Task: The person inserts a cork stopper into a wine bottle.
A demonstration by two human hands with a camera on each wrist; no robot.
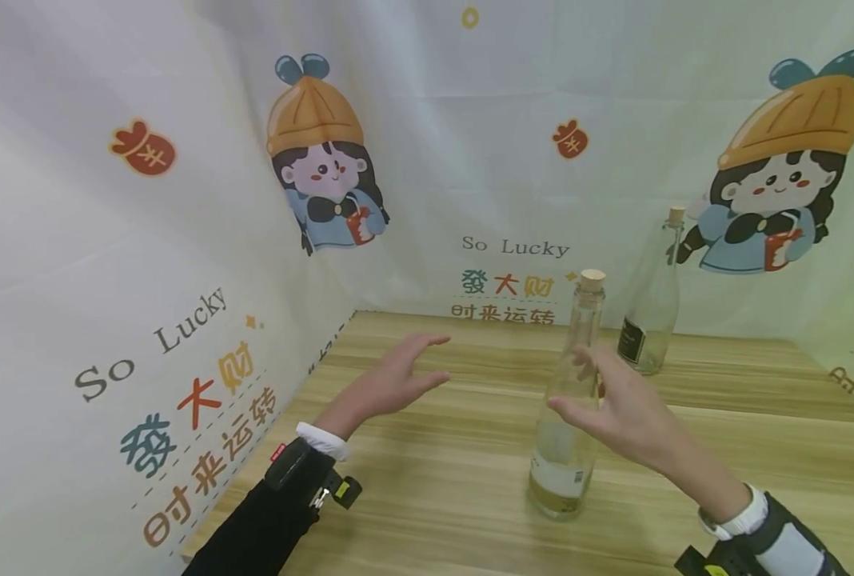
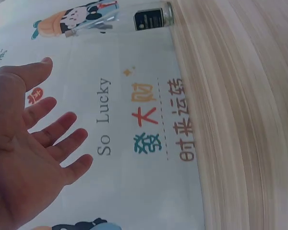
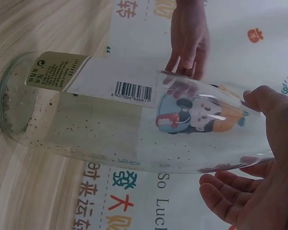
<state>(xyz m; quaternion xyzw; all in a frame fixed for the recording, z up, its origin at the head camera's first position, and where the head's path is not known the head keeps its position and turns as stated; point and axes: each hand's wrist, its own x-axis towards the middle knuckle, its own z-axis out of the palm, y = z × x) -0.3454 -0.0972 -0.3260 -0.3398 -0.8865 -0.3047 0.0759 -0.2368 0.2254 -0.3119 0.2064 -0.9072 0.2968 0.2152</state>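
A clear glass bottle [image 1: 558, 476] with a cork stopper [image 1: 592, 280] stands on the wooden table. Its label [image 3: 120, 86] is white and green with a barcode, and dark specks dot the glass. My right hand [image 1: 632, 408] is at the bottle's upper part, thumb on the near side and loosely bent fingers [image 3: 221, 194] around the far side, their tips apart from the glass in the right wrist view. To the left of the bottle, my left hand [image 1: 391, 384] hovers over the table, palm facing it, fingers spread and holding nothing.
Behind stands a second corked clear bottle [image 1: 653, 320] with a black label, near the table's back edge. White printed cloth [image 1: 413, 160] hangs at the back and sides of the wooden table [image 1: 427, 496].
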